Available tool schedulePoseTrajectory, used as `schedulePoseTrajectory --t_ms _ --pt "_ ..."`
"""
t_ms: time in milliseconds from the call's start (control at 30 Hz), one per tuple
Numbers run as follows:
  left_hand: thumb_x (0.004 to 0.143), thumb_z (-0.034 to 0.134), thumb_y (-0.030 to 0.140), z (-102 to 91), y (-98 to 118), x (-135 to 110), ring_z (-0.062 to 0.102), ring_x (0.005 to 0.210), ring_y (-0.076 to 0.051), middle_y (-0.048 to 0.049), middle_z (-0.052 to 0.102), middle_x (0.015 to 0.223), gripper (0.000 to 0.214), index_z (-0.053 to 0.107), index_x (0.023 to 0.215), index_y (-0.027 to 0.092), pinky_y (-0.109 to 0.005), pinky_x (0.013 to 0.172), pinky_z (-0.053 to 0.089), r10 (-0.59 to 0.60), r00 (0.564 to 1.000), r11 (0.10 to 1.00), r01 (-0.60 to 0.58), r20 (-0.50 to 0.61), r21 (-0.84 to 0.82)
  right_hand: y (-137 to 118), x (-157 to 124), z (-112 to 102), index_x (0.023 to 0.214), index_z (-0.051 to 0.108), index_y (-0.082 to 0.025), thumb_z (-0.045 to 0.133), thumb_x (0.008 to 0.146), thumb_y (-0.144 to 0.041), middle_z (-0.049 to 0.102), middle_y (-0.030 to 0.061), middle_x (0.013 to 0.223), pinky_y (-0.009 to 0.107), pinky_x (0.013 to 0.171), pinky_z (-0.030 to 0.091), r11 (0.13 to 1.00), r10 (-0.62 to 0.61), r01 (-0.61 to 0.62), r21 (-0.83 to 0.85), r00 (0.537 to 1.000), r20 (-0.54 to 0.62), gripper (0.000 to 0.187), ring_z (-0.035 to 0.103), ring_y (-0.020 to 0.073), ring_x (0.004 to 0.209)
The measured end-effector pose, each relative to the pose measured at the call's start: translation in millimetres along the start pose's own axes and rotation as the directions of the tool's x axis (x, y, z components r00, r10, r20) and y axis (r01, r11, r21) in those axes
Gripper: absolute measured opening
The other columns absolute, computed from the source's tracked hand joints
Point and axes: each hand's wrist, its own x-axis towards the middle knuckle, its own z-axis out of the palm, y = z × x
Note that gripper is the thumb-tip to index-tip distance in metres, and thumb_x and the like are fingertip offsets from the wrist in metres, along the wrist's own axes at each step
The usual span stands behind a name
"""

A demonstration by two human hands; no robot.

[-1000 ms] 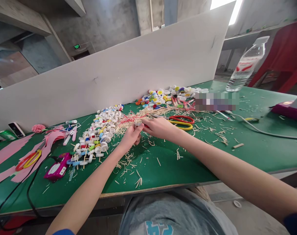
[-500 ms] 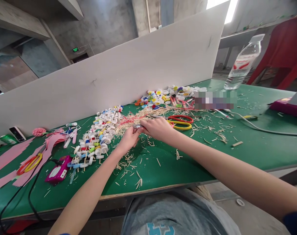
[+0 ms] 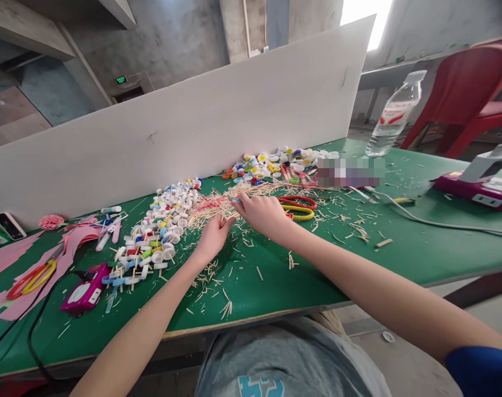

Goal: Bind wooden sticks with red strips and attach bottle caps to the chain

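Observation:
My right hand (image 3: pixel 262 213) reaches into a heap of thin wooden sticks (image 3: pixel 217 205) on the green table (image 3: pixel 300 275), fingers pinched on something small and pale at the heap's edge that I cannot make out. My left hand (image 3: pixel 212 236) rests just beside it, fingers curled and partly open, touching loose sticks. A pile of white and coloured bottle caps with sticks through them (image 3: pixel 160 231) lies left of the hands. More loose coloured caps (image 3: pixel 271 164) sit behind. Red and yellow scissors (image 3: pixel 298 207) lie right of my right hand.
A tall white board (image 3: pixel 193 121) stands along the table's back. A water bottle (image 3: pixel 389 116) and a red chair (image 3: pixel 465 94) are far right. Magenta devices (image 3: pixel 83 289) (image 3: pixel 478 184) with cables, pink paper strips (image 3: pixel 15 259), another pair of scissors (image 3: pixel 27 278), a phone (image 3: pixel 6 225).
My hands have come apart: the right hand moved up into the stick heap, the left stayed lower. The small cap held between both hands earlier is no longer seen there. The view shifted left.

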Motion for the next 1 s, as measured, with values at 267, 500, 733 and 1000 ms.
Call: schedulePoseTrajectory --t_ms 267,500,733,1000 --pt "0.077 0.057 0.059 2.7 9 -4 0.021 0.034 -0.003 0.0128 0.021 0.051 0.044 0.032 0.077 0.023 -0.016 0.035 0.016 0.018 0.962 0.841 0.133 0.273 -0.525 11 2 1 0.104 0.052 -0.017 0.025 0.097 -0.044 0.068 0.008 0.087 0.027 0.052 0.019 0.931 -0.329 0.325 0.168 0.944 -0.001 0.039 0.056 0.014 0.063" --pt "0.072 0.065 0.057 3.0 2 -2 0.03 0.034 -0.004 0.0131 0.03 0.045 0.045 0.038 0.079 0.021 -0.017 0.034 0.024 0.07 0.971 0.872 0.05 0.227 -0.487 11 3 7 0.102 0.052 -0.018 0.029 0.095 -0.042 0.067 0.006 0.084 0.027 0.051 0.018 0.909 -0.387 0.379 0.176 0.922 0.013 0.033 0.055 0.0136 0.062" --pt "0.074 0.062 0.058 -0.9 1 -2 0.033 0.03 -0.005 0.0131 0.033 0.043 0.043 0.041 0.081 0.021 -0.019 0.034 0.025 0.056 0.985 0.945 0.001 0.164 -0.328 4 -2 5 0.109 0.05 -0.019 0.028 0.096 -0.045 0.069 0.0091 0.09 0.027 0.055 0.021 0.96 -0.278 0.276 0.052 0.96 0.032 0.036 0.061 0.0185 0.069" --pt "0.079 0.055 0.058 0.3 4 -2 0.033 0.028 -0.008 0.0124 0.032 0.036 0.04 0.038 0.074 0.022 -0.021 0.036 0.024 -0.007 0.992 0.982 0.031 0.129 -0.187 -6 -8 3 0.109 0.051 -0.015 0.03 0.096 -0.036 0.07 0.0126 0.087 0.028 0.054 0.023 0.979 -0.199 0.202 -0.034 0.977 0.081 0.032 0.066 0.0241 0.077"
